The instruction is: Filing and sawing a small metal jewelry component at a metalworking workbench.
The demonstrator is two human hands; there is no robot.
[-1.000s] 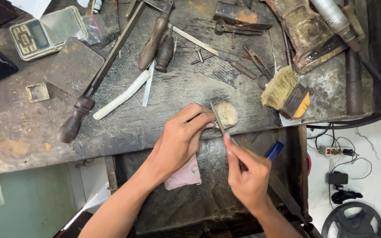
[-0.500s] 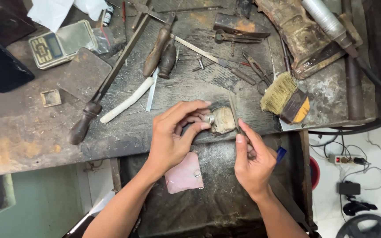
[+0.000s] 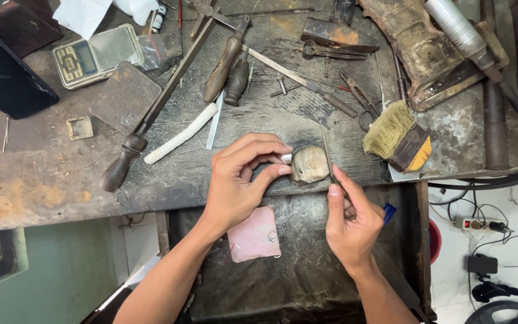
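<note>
Head view: small metal ring pinched between thumb and fingertips of left hand, held against wooden peg at the workbench front edge. Ring's axis cannot be told. Right hand fingers closed on a thin file, long axis running away from the front edge. Brush lies right; pink cloth in tray below.
</note>
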